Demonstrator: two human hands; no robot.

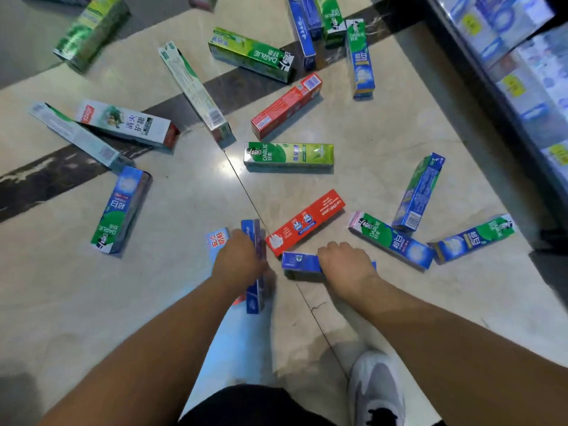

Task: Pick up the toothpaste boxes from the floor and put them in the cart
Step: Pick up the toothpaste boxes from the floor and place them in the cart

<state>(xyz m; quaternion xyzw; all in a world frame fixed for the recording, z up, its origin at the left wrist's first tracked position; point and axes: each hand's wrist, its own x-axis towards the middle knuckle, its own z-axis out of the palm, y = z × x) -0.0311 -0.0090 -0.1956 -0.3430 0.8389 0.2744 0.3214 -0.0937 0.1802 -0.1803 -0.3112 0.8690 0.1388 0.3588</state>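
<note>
Several toothpaste boxes lie scattered over the tiled floor [368, 155]. My left hand [238, 256] grips a small stack of boxes, a blue one [255, 299] and a light blue and red one [216, 241], just above the floor. My right hand [345, 261] curls over a dark blue box [299, 262] lying on the floor. A red box [304, 221] lies right beyond both hands. A green Darlie box [289, 154] lies farther out at the centre. No cart is in view.
A store shelf [516, 72] with stocked goods runs along the right edge. More boxes lie to the left [121, 209], far left [126, 123] and right [390, 239]. My grey shoe [376, 388] stands at the bottom right.
</note>
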